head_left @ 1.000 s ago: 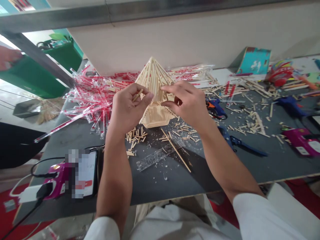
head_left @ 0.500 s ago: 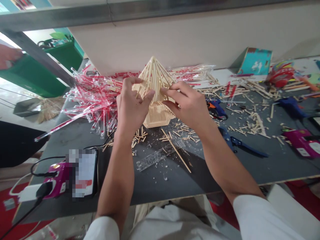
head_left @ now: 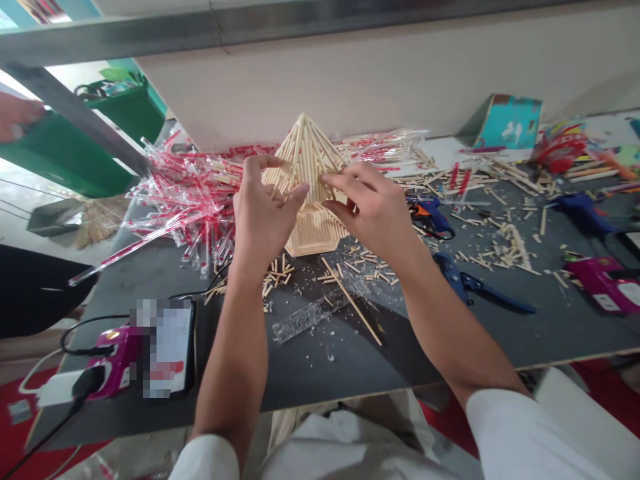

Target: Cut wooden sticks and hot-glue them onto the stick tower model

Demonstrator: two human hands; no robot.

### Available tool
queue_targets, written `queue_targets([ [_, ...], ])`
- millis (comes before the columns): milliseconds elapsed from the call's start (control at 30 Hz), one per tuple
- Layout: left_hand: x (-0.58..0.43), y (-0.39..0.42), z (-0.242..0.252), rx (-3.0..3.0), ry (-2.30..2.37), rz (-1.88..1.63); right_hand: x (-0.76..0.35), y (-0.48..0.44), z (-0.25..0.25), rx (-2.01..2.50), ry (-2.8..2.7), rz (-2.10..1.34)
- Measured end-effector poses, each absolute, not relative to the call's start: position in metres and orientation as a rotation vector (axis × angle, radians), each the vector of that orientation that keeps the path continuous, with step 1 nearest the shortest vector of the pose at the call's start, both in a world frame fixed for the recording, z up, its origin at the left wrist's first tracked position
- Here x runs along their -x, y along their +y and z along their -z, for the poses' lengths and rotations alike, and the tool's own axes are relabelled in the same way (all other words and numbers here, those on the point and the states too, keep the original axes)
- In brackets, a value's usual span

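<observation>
A pyramid-shaped model made of thin wooden sticks [head_left: 306, 155] stands on a stick-built base [head_left: 315, 233] on the dark grey table [head_left: 320, 360]. My left hand [head_left: 263, 213] rests against its left face, fingers curled round the sticks and thumb pointing right. From the right, my right hand [head_left: 375, 207] pinches the sticks on the front face between thumb and forefinger. Both hands touch the model. Short cut stick pieces [head_left: 277, 270] lie scattered just in front of the base.
Red-and-clear wrappers [head_left: 185, 200] are heaped at the left. One long stick [head_left: 353, 303] and a clear ruler [head_left: 313, 313] lie near the front. Blue cutters [head_left: 475, 283], glue guns [head_left: 600, 280] and stick scraps are on the right; a phone [head_left: 167, 347] sits front left.
My left hand, which held a short stick piece a second ago, has moved up against the model's left face. My right hand has shifted slightly left on the front face.
</observation>
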State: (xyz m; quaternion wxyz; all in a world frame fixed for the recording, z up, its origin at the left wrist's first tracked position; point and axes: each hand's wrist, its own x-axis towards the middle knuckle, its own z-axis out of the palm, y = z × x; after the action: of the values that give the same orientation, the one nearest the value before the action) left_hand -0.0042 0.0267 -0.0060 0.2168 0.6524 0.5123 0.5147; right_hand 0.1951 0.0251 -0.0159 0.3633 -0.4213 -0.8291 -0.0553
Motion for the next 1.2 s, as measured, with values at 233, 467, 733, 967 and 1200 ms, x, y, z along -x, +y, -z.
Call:
queue_targets([
  [233,0.0038,0.0261,0.0042,-1.796,1.431,-1.416,-0.1937,0.0256,0.0187,1.079,-2.124,0.188],
  [467,0.0037,0.0277,0.0065,-1.802,1.378,-1.454,-0.1926,0.0243,0.0176,1.097,-2.127,0.154],
  [733,0.0024,0.0256,0.0055,-1.81,1.426,-1.418,-0.1923,0.0237,0.017,1.111,-2.142,0.157],
  [967,0.0044,0.0282,0.0092,-1.849,1.412,-1.41,-0.1928,0.0229,0.016,1.115,-2.154,0.123],
  [1200,0.0091,0.0313,0.0116,-1.868,1.373,-1.426,-0.193,0.0213,0.014,1.116,-2.165,0.133],
])
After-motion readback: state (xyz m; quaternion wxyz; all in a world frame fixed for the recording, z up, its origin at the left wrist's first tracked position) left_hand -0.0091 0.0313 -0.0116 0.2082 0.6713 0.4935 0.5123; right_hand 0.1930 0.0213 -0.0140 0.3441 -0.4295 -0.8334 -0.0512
